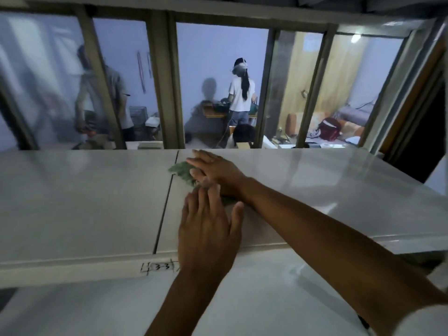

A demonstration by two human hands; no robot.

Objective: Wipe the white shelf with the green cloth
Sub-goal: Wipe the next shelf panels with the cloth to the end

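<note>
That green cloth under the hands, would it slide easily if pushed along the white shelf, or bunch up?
The green cloth looks crumpled and soft, so it is probably floppy and would bunch if pushed from one edge. The white shelf looks smooth and glossy, so the cloth likely slides easily. The right hand and the left hand lie flat over it, which probably keeps it spread.

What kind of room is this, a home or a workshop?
Probably a shared workroom or small office, though I can't be sure. A glass partition looks onto people at a cluttered desk, and both hands press a green cloth on a white shelf.
</note>
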